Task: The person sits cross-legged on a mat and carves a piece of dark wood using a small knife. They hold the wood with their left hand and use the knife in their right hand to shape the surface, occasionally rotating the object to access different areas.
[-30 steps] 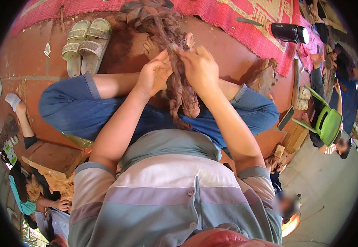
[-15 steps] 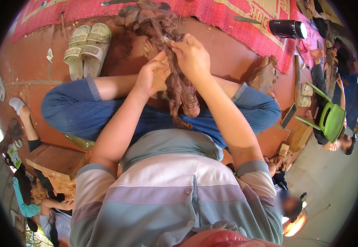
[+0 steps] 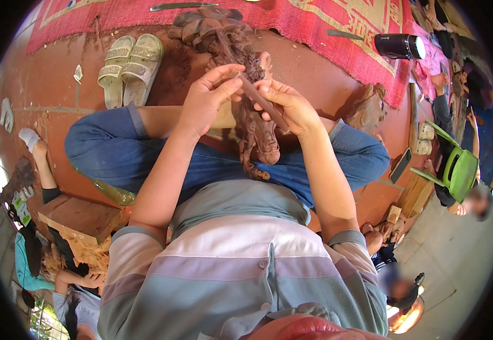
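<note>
Right hand (image 3: 289, 105): thumb and fingers clamped on a narrow brown strip (image 3: 266, 105), gripped along its middle; material not clear. Strip slants from upper left to lower right, its lower end projecting past the fingers. Left hand (image 3: 208, 97): palm side turned inward, forefinger and thumb tips at the strip's upper end; cannot tell whether they pinch it or only meet it there.

Directly below both hands: wood carving (image 3: 253, 133), dark reddish brown. Lower end, a bearded head, lies over the crossed legs (image 3: 110, 136) in blue denim; body runs away from the wearer, partly behind the hands, to a broad lobed end at the mat's edge.

Beyond, on the red tile floor (image 3: 59, 141): pale slide sandals (image 3: 130, 71), side by side, left of the carving; smaller rough wood piece (image 3: 365, 107) to its right. Far side: red woven mat (image 3: 303, 25) bearing two slim flat tools (image 3: 184, 7) and a black cylinder (image 3: 399, 46) with a bright white end.

Right periphery: dark phone (image 3: 400, 165), green plastic chair (image 3: 463, 173). Left periphery: brown box-shaped block (image 3: 79, 218). Other people sit near both edges.
</note>
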`<state>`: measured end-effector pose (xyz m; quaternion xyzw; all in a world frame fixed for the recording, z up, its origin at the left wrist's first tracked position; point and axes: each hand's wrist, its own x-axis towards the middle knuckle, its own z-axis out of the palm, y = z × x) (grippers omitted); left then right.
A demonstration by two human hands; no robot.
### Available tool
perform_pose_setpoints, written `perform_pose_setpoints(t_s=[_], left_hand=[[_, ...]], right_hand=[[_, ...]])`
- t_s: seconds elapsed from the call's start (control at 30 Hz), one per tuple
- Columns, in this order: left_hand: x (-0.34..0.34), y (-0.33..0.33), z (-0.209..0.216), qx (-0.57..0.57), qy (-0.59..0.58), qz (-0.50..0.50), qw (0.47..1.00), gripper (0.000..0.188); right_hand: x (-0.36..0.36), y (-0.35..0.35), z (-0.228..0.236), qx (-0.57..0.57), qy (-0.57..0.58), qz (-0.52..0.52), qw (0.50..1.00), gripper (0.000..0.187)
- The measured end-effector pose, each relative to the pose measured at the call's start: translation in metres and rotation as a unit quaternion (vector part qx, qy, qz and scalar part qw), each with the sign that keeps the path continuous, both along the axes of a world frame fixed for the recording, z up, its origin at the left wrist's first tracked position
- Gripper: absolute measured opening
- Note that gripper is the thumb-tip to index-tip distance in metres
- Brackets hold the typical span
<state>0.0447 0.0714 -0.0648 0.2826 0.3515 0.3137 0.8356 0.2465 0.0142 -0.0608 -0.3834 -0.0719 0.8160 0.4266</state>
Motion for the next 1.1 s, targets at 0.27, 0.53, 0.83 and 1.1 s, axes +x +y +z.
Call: perform_pose_setpoints(t_s=[0.27, 0.53, 0.83, 1.1], left_hand=[[0.015, -0.032, -0.017, -0.280, -0.117, 0.085, 0.949, 0.015], [0.010, -0.033, -0.029, -0.032, 0.131, 0.091, 0.987, 0.033], [0.017, -0.012, -0.052, -0.213, -0.104, 0.069, 0.969, 0.041], [0.016, -0.009, -0.051, -0.219, -0.126, 0.044, 0.966, 0.046]], right_hand=[[-0.032, -0.016, 0.005, 0.155, -0.225, -0.177, 0.946, 0.046], [0.003, -0.007, 0.013, 0.083, -0.553, -0.084, 0.825, 0.039], [-0.039, 0.004, -0.002, 0.217, -0.804, 0.105, 0.543, 0.024], [-0.033, -0.006, 0.010, 0.220, -0.805, 0.157, 0.528, 0.023]])
